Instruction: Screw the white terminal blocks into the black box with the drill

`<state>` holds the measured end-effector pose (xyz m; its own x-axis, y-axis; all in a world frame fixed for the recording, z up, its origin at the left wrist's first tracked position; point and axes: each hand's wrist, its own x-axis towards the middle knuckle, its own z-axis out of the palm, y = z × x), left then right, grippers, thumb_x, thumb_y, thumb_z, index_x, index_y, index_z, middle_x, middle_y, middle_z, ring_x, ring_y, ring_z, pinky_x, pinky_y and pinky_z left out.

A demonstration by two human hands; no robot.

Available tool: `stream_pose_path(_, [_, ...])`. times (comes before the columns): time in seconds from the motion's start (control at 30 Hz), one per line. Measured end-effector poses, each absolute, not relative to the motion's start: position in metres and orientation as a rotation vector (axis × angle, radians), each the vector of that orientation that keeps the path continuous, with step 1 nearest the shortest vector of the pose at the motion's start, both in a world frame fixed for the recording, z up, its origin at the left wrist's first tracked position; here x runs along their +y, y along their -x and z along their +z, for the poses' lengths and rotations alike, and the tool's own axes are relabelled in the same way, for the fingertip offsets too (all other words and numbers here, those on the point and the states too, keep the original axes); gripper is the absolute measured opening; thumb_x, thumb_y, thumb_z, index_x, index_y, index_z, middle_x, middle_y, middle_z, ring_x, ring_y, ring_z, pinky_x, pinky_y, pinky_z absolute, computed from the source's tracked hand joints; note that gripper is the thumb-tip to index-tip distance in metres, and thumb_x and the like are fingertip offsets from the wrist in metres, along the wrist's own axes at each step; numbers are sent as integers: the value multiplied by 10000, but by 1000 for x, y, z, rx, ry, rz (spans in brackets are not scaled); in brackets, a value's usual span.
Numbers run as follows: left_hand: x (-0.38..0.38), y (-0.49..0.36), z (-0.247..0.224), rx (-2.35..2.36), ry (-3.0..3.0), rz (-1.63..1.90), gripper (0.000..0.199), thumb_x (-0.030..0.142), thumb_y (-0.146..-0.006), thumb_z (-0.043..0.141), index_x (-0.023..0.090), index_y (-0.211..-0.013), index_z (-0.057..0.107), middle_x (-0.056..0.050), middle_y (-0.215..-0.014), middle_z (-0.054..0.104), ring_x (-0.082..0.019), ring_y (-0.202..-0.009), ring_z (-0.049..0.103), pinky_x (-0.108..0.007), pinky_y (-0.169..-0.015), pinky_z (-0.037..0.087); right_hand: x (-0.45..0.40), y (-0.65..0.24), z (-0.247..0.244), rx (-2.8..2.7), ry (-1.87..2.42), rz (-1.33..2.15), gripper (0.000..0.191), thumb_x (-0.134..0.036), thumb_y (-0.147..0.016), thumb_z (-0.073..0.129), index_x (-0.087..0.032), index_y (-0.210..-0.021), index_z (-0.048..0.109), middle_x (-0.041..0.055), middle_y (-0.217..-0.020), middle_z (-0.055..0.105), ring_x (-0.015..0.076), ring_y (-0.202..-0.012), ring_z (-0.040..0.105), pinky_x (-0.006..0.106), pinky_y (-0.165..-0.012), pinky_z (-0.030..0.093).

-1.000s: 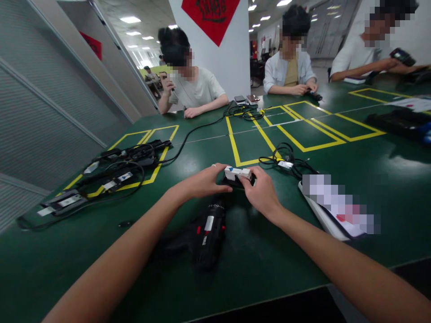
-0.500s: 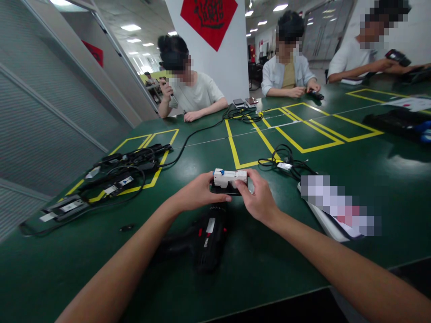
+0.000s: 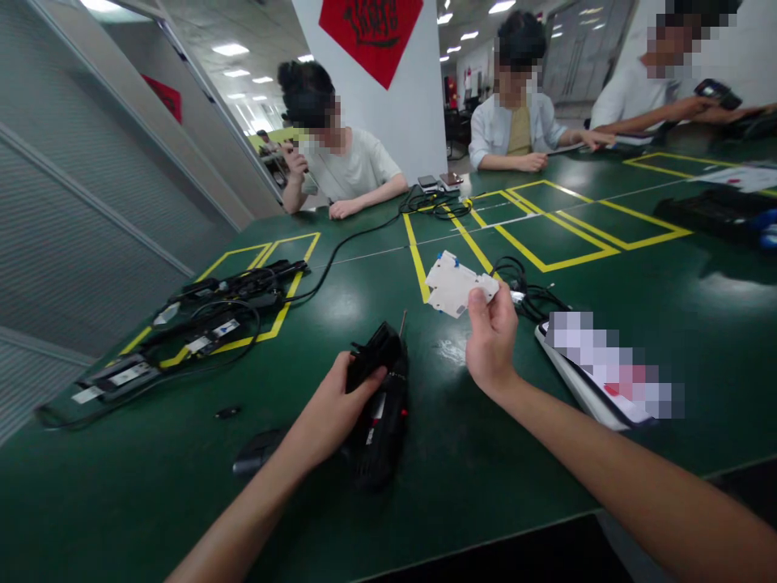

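Observation:
Up in the air above the table, my right hand pinches one end of a white circuit breaker with small blue parts, its flat side toward me. My left hand is closed on a black plastic piece, whose exact kind I cannot make out. Below that hand a black cordless drill with red details lies on the table, a thin bit pointing away from me. My left hand and the black piece cover part of the drill, and my forearm crosses its handle.
Black cables and adapters are heaped at the left. A small black part lies nearer. To the right are a coiled cable and a phone on a white block. Three people sit across the green table, marked with yellow tape.
My hands have parted. The circuit breaker has gone up and right in my right hand and turned flat side forward. My left hand has come down toward the drill with the black piece.

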<state>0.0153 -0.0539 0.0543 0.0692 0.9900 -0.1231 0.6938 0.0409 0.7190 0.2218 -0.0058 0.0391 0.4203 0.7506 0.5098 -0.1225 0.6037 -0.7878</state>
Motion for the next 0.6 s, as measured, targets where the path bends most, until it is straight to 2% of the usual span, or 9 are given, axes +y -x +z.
stream_pose_path(0.17, [-55,-34,48,1753,-1649,666,531,581,-832,425,173,-1169,465,-110,-1086,600,-286,-984,564,-401,-813,414,-6,-220,36,-1006,741,629,145,-312,-906,479,-202,-1000,493,49,-943,615,168,-858,612,308,-754,497])
stream_pose_path(0.33, [-63,-58,47,1737,-1628,671,484,591,-834,415,177,-1076,483,-99,-971,613,-269,-874,580,-391,-733,420,-6,-220,32,-1021,776,615,164,-328,-904,477,-197,-1002,495,57,-952,615,179,-871,604,326,-770,488])
stream_pose_path(0.47, [-77,-79,47,1649,-1639,739,399,540,-853,434,191,-1040,481,-80,-957,607,-247,-878,577,-374,-739,431,-3,-222,32,-1020,790,575,147,-324,-902,484,-197,-974,499,43,-938,615,165,-847,597,305,-758,480])
stream_pose_path(0.6, [-90,-66,57,1727,-1675,851,365,473,-856,475,211,-1111,471,-60,-1009,599,-235,-922,569,-366,-782,441,-2,-224,32,-1016,813,584,155,-329,-901,484,-195,-977,504,42,-946,605,166,-855,584,311,-766,472])
